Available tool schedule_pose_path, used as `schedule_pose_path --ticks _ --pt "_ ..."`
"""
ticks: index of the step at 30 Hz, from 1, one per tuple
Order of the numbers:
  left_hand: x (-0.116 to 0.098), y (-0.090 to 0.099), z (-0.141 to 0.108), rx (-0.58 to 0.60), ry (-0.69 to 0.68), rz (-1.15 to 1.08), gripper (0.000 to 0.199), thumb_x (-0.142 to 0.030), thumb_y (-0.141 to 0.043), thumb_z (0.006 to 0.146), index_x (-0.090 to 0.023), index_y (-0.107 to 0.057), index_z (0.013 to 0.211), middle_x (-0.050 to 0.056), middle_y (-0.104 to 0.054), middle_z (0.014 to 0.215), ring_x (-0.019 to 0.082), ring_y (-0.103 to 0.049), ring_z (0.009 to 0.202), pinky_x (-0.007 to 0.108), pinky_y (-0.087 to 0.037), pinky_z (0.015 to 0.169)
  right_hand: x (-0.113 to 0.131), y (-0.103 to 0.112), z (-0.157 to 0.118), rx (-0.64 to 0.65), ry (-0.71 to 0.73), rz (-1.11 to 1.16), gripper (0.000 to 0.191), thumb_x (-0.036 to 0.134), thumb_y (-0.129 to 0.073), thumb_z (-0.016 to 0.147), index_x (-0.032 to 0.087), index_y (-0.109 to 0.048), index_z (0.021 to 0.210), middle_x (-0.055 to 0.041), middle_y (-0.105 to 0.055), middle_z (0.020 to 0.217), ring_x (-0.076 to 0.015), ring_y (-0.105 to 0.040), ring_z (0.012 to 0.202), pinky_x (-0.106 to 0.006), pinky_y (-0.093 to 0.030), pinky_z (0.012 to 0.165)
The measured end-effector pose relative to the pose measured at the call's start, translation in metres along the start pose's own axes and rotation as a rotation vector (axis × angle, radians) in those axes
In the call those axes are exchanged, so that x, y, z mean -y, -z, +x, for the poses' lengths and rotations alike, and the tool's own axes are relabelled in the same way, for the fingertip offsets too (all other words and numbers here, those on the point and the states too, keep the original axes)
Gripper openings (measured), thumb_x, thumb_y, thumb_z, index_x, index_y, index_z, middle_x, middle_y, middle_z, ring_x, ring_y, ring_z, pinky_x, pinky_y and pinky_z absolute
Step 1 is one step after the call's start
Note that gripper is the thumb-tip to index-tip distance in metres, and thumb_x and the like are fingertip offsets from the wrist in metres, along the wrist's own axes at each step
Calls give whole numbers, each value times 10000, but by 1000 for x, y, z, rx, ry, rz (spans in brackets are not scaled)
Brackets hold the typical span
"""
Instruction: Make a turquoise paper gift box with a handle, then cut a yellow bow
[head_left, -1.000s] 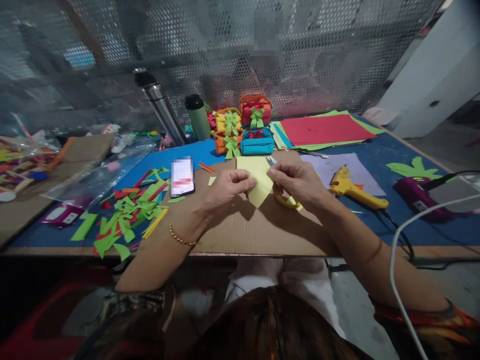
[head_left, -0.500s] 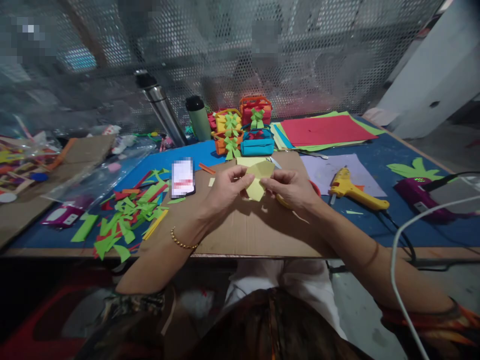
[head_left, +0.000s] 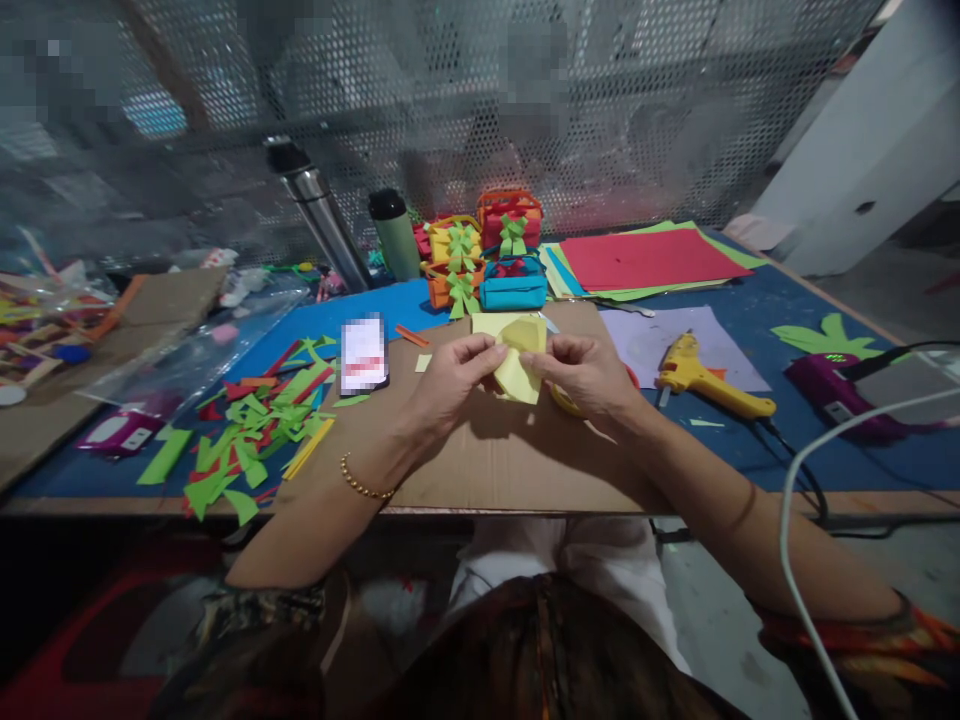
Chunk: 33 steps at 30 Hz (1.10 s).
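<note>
Over the brown cardboard (head_left: pixel 480 460), both hands pinch one piece of pale yellow paper (head_left: pixel 517 378), bent so that a darker curved part shows at its top. My left hand (head_left: pixel 461 372) grips its left side between thumb and fingers. On its right side my right hand (head_left: pixel 585 375) does the same. Behind the held piece, a flat pale yellow paper sheet (head_left: pixel 487 322) shows in part. Beneath my right hand lie what look like scissors with a yellow and red handle (head_left: pixel 564 402), mostly hidden.
Small paper bags (head_left: pixel 514 285) with bows stand at the back beside two flasks (head_left: pixel 394 235). Paper scraps (head_left: pixel 251 430) and a phone (head_left: pixel 364 355) lie left. A yellow glue gun (head_left: pixel 705 380), its cord, a white cable (head_left: pixel 787 530) and stacked paper sheets (head_left: pixel 652 260) are right.
The yellow paper has turned and bent between my fingers; its lower edge now lies further right. Both hands stay in nearly the same place.
</note>
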<state>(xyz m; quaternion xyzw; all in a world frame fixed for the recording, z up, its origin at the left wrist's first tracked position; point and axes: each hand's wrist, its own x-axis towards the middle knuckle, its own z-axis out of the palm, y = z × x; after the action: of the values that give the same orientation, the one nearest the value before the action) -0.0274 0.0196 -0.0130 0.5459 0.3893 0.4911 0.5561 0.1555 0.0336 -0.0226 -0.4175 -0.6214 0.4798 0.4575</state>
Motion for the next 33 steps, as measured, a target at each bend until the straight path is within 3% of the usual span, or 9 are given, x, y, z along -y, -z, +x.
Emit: schedule_pose_path --ticks 4,9,16,25,29,33 --pt "-3 -2 -4 -57 -92 106 258 -395 -720 876 -184 -679 1019 -12 -638 763 113 -593 618 262 -452 607 2 1 2 -74 -25 9 620 716 -836 633 212 -499 505 35 -474 492 -73 -371 475 -240 -231 440" --pt "-11 -4 -9 -23 -182 196 447 -227 -700 749 -196 -611 1186 12 -636 978 116 -637 705 280 -500 680 9 2 3 -85 -85 114 597 690 -873 582 218 -517 501 41 -470 451 -70 -371 426 -237 -228 392" --pt "-7 -3 -8 -21 -243 354 383 -219 -681 780 -192 -639 1160 27 -646 963 120 -584 700 282 -471 665 6 3 3 -54 -82 91 567 658 -859 623 215 -525 508 36 -493 466 -67 -373 427 -237 -242 396" --pt "0 -3 -12 -184 -399 603 227 -106 -682 776 -229 -761 950 27 -747 909 160 -568 691 309 -437 713 5 -3 -2 -29 11 6 672 809 -784 655 214 -497 532 45 -468 490 -72 -358 464 -238 -232 429" --pt "5 0 -11 -259 -420 545 186 -140 -636 848 -236 -774 928 30 -762 908 182 -629 789 311 -462 738 13 -7 -7 14 74 -1 658 811 -743 720 211 -531 552 46 -458 503 -84 -400 495 -246 -302 470" --pt "5 -2 -7 -275 -347 313 122 -306 -698 897 -206 -750 942 30 -751 891 166 -645 789 302 -510 729 15 -8 -9 21 62 15 621 773 -754 728 211 -561 549 29 -514 512 -98 -455 503 -260 -364 500"
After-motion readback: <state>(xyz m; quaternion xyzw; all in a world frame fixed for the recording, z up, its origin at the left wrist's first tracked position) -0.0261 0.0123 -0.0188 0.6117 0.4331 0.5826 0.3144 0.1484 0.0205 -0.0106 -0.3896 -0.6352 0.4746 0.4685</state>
